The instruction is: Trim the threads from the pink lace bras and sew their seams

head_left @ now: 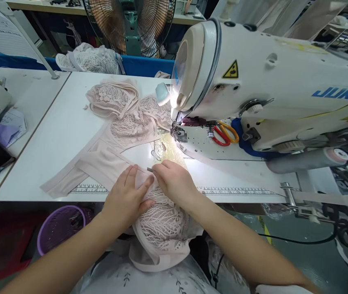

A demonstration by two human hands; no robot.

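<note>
A pale pink lace garment [164,222] hangs over the table's front edge onto the lap, and more of its fabric spreads across the white table. My left hand [128,196] lies on the fabric near the edge, fingers extended and thumb apart. Just right of it, my right hand [172,179] pinches a small dark metal tool [150,169], whose tip points left over the cloth. Beyond the hands, lace pieces [134,126] reach the presser foot [178,132] of the white sewing machine [272,77]. A stack of lace cups [112,98] rests farther back.
Red and orange scissors [225,134] lie under the machine arm. A ruler strip [232,191] runs along the front edge. A purple basket [62,228] stands below at left. Behind the table are a fan [131,24] and white lace fabric [90,59]. A metal guide [290,196] sits at right.
</note>
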